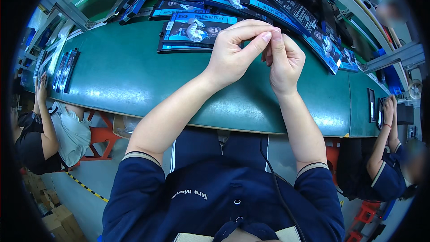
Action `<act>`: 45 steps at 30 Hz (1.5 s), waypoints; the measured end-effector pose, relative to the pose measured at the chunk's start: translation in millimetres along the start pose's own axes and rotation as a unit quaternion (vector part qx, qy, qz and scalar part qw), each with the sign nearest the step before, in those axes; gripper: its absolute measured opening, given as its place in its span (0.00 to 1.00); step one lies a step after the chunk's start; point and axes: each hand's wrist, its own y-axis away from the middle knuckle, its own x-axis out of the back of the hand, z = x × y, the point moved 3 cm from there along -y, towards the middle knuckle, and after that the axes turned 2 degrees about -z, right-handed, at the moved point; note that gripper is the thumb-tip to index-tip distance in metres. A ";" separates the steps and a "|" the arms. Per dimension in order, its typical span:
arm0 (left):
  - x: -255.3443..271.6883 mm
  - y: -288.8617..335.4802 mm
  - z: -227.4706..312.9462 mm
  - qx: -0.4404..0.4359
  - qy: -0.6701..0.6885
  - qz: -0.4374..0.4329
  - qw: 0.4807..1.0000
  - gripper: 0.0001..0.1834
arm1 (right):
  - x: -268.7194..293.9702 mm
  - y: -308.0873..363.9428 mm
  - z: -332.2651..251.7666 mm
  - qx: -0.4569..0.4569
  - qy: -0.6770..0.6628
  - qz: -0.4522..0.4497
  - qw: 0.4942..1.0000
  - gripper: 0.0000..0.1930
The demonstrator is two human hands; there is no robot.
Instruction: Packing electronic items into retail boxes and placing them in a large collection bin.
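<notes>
In an apparent fingertip-handling step, left hand (237, 54) and right hand (285, 62) are held curled, tips together, whether pinching anything cannot be told, with a blue-and-black carton (196, 31) laid just beyond the left; parting would be needed before grasping it.

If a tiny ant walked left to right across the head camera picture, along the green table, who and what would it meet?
A co-worker's hand → blue boxes → the wearer's left hand → their right hand → a black frame → another co-worker's hands.
</notes>
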 end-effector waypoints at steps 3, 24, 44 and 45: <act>1.5 0.4 0.7 0.006 0.008 0.004 1.000 0.09 | 3.0 0.3 0.4 0.046 0.116 0.005 0.992 0.15; 1.2 0.0 2.5 -0.006 0.009 -0.009 1.000 0.07 | -3.4 3.7 -7.3 0.213 0.136 0.068 0.965 0.09; 9.6 -1.2 10.0 0.025 0.098 -0.084 0.991 0.09 | -3.0 2.5 -21.9 0.361 0.233 0.034 0.902 0.10; 9.7 -1.6 11.0 0.027 0.099 -0.087 0.991 0.09 | -2.5 2.9 -23.0 0.368 0.241 0.033 0.897 0.10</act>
